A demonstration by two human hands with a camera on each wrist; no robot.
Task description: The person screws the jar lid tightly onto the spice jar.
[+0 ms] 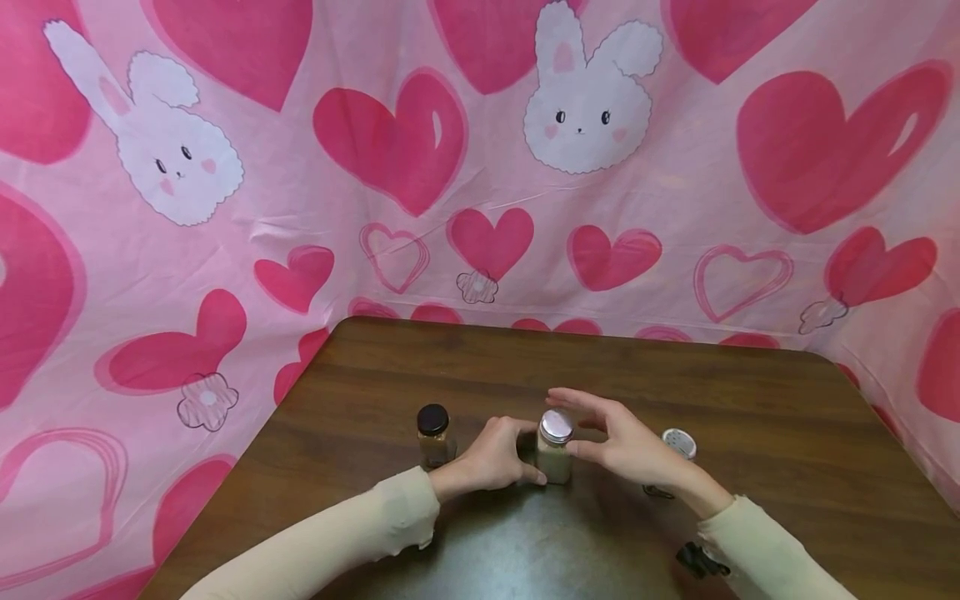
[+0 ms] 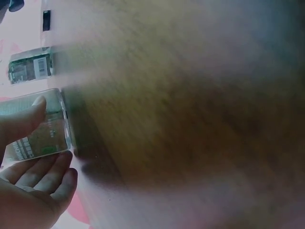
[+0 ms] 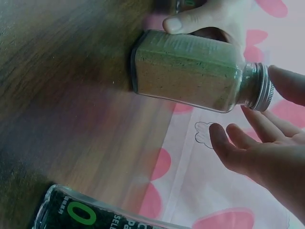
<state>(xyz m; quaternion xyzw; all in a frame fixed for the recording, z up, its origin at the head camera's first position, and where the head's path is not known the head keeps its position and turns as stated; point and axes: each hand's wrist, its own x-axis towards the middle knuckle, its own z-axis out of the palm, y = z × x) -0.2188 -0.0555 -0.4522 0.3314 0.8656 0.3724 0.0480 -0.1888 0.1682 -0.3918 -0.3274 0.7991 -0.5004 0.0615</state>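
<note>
A clear glass seasoning jar [image 1: 555, 461] with a silver metal cap [image 1: 557, 425] stands upright on the table, filled with greenish-brown powder. My left hand [image 1: 491, 454] grips its body from the left. In the left wrist view, the thumb lies on one face of the jar [image 2: 40, 133] and the fingers along another. Around the cap, my right hand [image 1: 618, 433] is spread. Its thumb is at the cap's side, and in the right wrist view the other fingers [image 3: 233, 152] extend loosely below and behind the cap [image 3: 262, 88].
Left of my left hand stands a jar with a black cap [image 1: 432, 419]. A jar with a perforated top [image 1: 679, 442] is partly hidden behind my right forearm; its dark label [image 3: 86, 212] carries green print. A small black object [image 1: 701, 560] lies by the right sleeve.
</note>
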